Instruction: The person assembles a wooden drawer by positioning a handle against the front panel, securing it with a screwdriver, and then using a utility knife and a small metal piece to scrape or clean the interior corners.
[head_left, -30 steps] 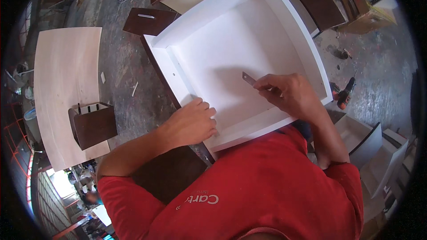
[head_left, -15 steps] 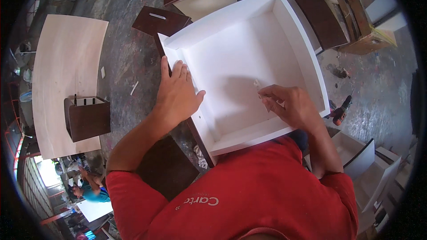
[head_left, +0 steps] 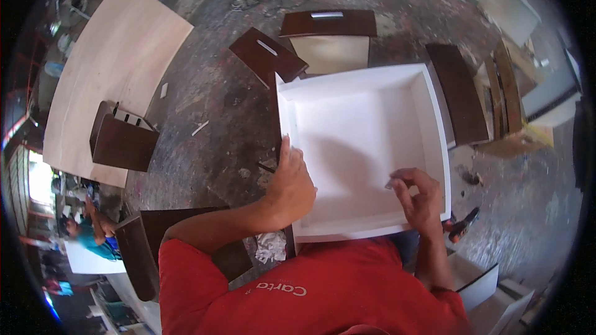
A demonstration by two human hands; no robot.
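Note:
A white drawer (head_left: pixel 363 226) with a dark brown front panel along its left side rests across my lap, its hollow facing up. My left hand (head_left: pixel 290 186) lies on the drawer's left rim, fingers stretched toward the far end, not closed around anything. Over the near right part of the drawer's inside, my right hand (head_left: pixel 419 198) is closed in a pinch. A small pale scrap (head_left: pixel 390 183) shows at its fingertips; what it is made of is too small to tell. The hand's shadow falls on the white bottom.
Dark brown drawer fronts (head_left: pixel 329 23) stand on the stained floor beyond, another (head_left: pixel 458 93) on the right. A pale wood panel (head_left: pixel 118 56) lies left, with a brown box (head_left: pixel 124 139) on it. A power drill (head_left: pixel 462 226) lies right. A person (head_left: pixel 93 232) sits far left.
My view has swung, so the drawer appears lower and further right. My right hand stays over the drawer's inside with its pinch; my left-hand fingers are closer together on the rim.

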